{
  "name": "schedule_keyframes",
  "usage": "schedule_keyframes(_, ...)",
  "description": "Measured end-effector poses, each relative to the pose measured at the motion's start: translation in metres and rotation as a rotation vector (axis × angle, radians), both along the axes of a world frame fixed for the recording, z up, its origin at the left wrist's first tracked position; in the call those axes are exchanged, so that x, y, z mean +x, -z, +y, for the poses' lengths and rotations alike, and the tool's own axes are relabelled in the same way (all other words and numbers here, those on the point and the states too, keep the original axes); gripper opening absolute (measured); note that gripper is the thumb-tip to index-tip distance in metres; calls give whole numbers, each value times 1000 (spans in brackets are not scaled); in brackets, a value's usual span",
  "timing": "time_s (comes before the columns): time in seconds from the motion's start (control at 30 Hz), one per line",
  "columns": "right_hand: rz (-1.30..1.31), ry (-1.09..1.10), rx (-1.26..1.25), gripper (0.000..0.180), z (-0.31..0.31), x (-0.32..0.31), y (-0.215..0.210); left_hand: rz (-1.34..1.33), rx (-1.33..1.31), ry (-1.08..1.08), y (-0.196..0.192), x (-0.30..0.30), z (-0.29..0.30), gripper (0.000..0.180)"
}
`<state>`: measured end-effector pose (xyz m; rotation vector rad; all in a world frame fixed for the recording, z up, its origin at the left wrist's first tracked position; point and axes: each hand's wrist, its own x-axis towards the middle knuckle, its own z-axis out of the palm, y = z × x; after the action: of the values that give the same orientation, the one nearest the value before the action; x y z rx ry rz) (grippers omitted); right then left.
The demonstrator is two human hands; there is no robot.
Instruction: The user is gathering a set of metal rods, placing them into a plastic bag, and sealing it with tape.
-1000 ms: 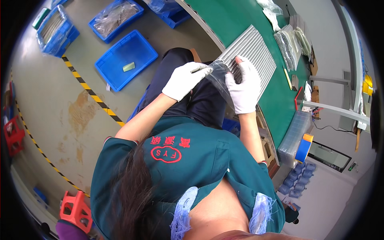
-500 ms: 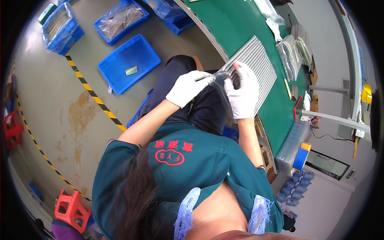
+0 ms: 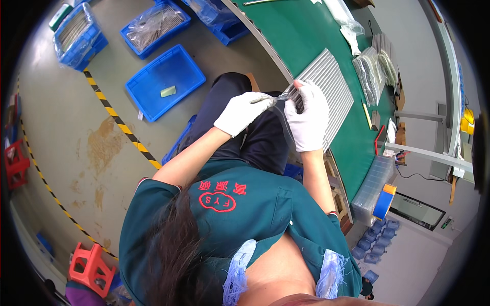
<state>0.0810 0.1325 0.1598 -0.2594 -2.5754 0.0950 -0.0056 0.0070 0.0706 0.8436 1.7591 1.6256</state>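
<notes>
Head view: beside the green table (image 3: pixel 365 153), the left hand (image 3: pixel 241 113) pinches clear film (image 3: pixel 283 97); the right hand (image 3: pixel 309 116) overlaps silver rods (image 3: pixel 331 86) lying partly on that table, its grip unclear. A hard tug could tear film or skew rods.

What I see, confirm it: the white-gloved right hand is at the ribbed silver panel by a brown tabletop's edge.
One colour is wrong: the head view shows a green tabletop. The white-gloved right hand is at the ribbed silver panel by the tabletop's edge.
</notes>
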Motion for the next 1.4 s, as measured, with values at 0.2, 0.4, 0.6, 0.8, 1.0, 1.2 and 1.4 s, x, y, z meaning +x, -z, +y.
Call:
schedule_keyframes(0.2, 0, 41, -21, 35, -4, -4, -3, -168, 7, 47, -4, -3, 1, 31)
schedule_keyframes(0.4, -44, 51, -99, 44, -2, -8, -5, -70, -11, 31, 2, -3, 3, 30)
schedule_keyframes(0.6, -39, 29, -266, 45, -5, 9, -7, 369, -8, 27, 12, -4, 2, 32)
schedule_keyframes(0.8, 88, 246, -387, 38, 17, 81, 7, -155, -69, 60, 2, -4, -2, 34)
schedule_keyframes(1.0, 222, 566, -519, 33, 36, 139, 18, 226, 190, -165, -22, 2, 16, 40)
schedule_keyframes(1.2, 148, 608, -564, 33, 34, 168, 21, 323, 158, -72, -26, -1, 27, 39)
schedule_keyframes(1.4, 183, 481, -1279, 25, 11, 194, -2, 256, 148, -34, -27, 2, 25, 42)
